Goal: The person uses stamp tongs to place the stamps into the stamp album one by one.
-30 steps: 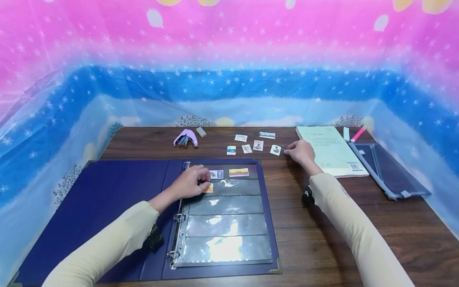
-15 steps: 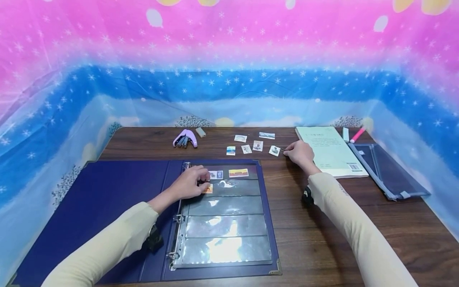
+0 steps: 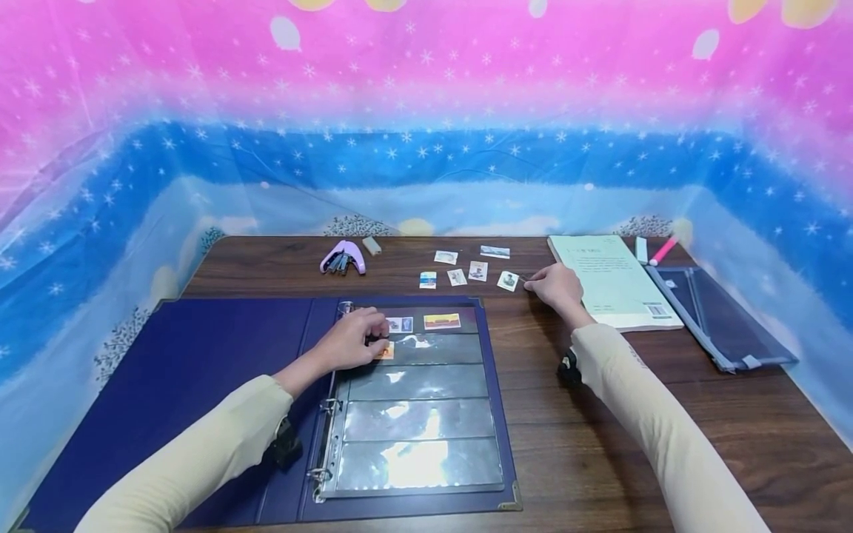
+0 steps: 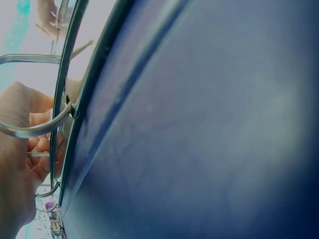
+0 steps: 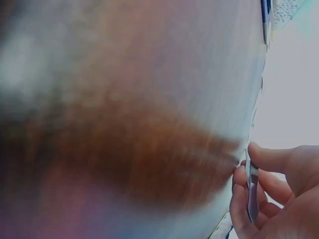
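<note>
The right hand [image 3: 558, 285] pinches slim metal tweezers [image 5: 251, 191], their tips aimed at the loose stamp [image 3: 508, 280] lying on the counter [image 3: 666, 414] at the right end of a small scatter of stamps [image 3: 460, 268], just left of the pale green booklet [image 3: 613, 281]. The left hand [image 3: 353, 339] rests on the stamp album [image 3: 200, 370], fingers curled against the upper pockets of the clear sleeve page [image 3: 420, 422] beside the binder rings [image 4: 35, 130]; whether they pinch the pocket edge or merely press it I cannot tell.

The stamp lies flat on smooth wood, so the tweezer tips may skid over it and push it into its neighbours, or catch only a corner and crease it. If the left fingers ease off, the pocket mouth will likely spring flat.

The head view alone lays out the whole scene: the filled top pockets, the loose stamps, the purple stapler [image 3: 343, 259], the mesh pouch [image 3: 720, 311] on the right. The right wrist view alone shows the tweezers plainly, held between thumb and fingers, though the counter there is a blur. The left wrist view shows the rings close against the knuckles.
</note>
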Demonstrator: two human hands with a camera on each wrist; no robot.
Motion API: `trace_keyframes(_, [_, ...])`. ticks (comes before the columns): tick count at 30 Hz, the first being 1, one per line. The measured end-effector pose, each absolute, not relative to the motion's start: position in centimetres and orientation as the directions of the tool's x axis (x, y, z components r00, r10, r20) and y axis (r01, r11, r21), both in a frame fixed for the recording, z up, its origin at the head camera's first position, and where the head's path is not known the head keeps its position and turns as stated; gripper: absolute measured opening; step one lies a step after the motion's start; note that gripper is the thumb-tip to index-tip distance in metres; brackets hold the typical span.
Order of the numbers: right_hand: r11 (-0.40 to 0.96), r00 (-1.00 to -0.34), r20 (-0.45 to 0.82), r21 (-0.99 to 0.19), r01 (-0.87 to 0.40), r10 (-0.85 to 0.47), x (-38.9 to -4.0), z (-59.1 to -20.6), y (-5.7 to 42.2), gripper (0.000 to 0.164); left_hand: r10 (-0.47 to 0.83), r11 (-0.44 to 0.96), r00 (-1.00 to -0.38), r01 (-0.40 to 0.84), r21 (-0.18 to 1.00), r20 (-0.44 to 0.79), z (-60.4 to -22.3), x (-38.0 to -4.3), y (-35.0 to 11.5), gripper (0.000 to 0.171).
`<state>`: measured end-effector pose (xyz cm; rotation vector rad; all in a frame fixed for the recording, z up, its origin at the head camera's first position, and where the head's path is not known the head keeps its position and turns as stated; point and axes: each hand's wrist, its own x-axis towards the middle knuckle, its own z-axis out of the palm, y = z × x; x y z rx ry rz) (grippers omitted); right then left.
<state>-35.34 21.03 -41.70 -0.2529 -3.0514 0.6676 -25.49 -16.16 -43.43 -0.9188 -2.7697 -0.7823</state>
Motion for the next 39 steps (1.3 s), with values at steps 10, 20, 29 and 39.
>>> trace_keyframes(10, [0.915, -0.992, 0.01, -0.389, 0.109, 0.123, -35.2, -41.8, 20.3, 0.022, 0.525, 0.679, -0.81, 0.584, 0.445, 0.262, -43.4, -25.5, -16.1, 0.008])
trace_keyframes(20, [0.907, -0.993, 0.015, -0.409, 0.099, 0.115, -35.6, -42.0, 20.8, 0.02, 0.525, 0.675, -0.811, 0.581, 0.455, 0.258, -43.4, -25.4, -16.1, 0.007])
trace_keyframes(29, [0.901, -0.994, 0.067, -0.431, 0.049, 0.086, -35.1, -41.3, 20.7, 0.021, 0.53, 0.676, -0.805, 0.591, 0.441, 0.266, -43.4, -25.7, -16.0, 0.008])
trace_keyframes(39, [0.841, -0.979, 0.203, -0.529, -0.11, -0.001, -32.4, -39.5, 17.8, 0.016, 0.515, 0.686, -0.818, 0.572, 0.449, 0.255, -43.3, -25.4, -16.0, 0.007])
